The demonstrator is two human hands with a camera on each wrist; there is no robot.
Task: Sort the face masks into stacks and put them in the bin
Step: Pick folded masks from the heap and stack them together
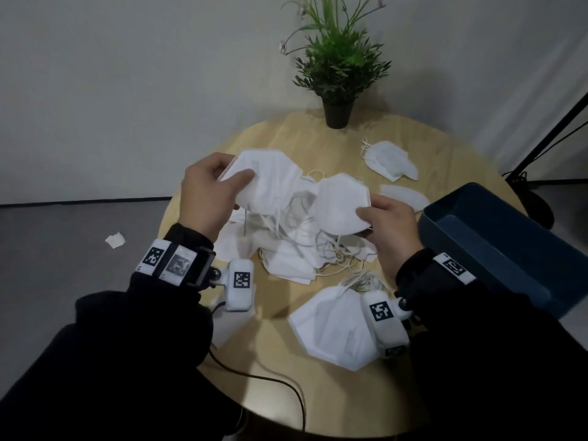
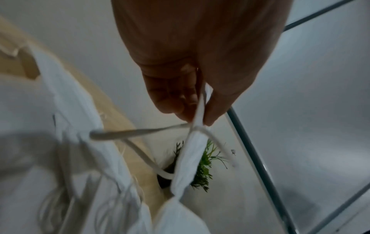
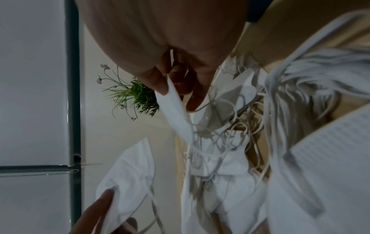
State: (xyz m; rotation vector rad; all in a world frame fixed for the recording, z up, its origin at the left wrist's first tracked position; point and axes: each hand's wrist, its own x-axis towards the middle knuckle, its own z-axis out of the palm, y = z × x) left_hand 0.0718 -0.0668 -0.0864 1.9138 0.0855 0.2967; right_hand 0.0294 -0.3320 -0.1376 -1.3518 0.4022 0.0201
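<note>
My left hand (image 1: 213,186) pinches a white folded face mask (image 1: 270,183) by its left edge and holds it above the round wooden table (image 1: 445,160); the left wrist view shows that mask (image 2: 190,156) edge-on between thumb and fingers (image 2: 180,101). My right hand (image 1: 385,221) pinches a second white mask (image 1: 340,202) by its right edge, seen edge-on as the mask (image 3: 176,110) in the right wrist view. Their ear loops hang tangled into a pile of masks (image 1: 296,253) below. A dark blue bin (image 1: 496,246) sits at the table's right edge.
A flat mask stack (image 1: 334,329) lies near the front by my right wrist. More masks (image 1: 388,160) lie at the back right, another mask (image 1: 404,195) beside the bin. A potted plant (image 1: 337,68) stands at the far edge. A paper scrap (image 1: 115,240) lies on the floor left.
</note>
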